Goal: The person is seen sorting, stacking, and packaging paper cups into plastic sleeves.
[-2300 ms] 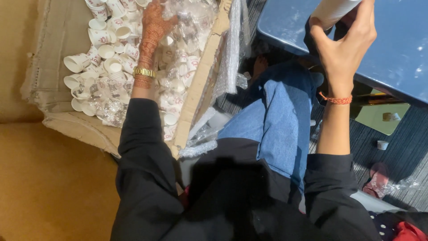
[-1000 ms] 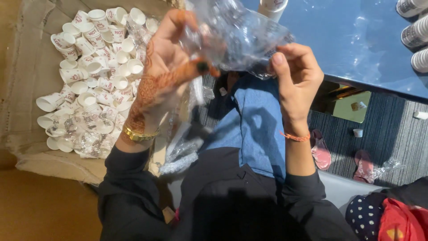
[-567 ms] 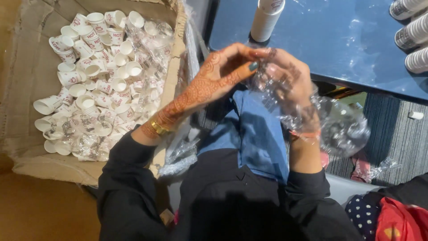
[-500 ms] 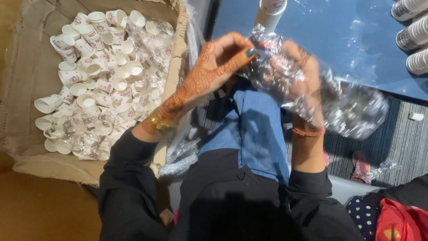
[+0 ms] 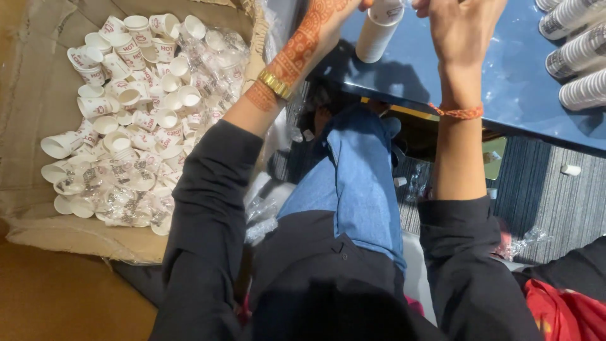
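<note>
1. A stack of white paper cups (image 5: pixel 377 30) is held upright at the top of the view, its lower end over the dark blue tabletop (image 5: pixel 505 82); whether it touches the surface cannot be told.
2. The left hand (image 5: pixel 334 14), patterned with orange-brown henna down to a gold bracelet (image 5: pixel 274 83), is seen just beside the stack's upper left; its fingers are cut off by the frame edge, so whether they are curled on the stack cannot be told.
3. The right hand (image 5: pixel 461 22) is raised just right of the stack's top, its fingertips out of view (an orange thread band (image 5: pixel 459 112) circles the wrist); its grip likewise cannot be told.
4. At the left, an open cardboard box (image 5: pixel 38 208) is filled with loose white paper cups (image 5: pixel 129 107), some lying under clear plastic wrap.
5. At the right edge of the tabletop, further stacks of cups (image 5: pixel 577 50) are laid on their sides, well apart from the hands.
6. Black sleeves and blue jeans (image 5: pixel 360 183) are seen below the tabletop, with scraps of clear plastic (image 5: pixel 524 243) on the grey striped floor.
</note>
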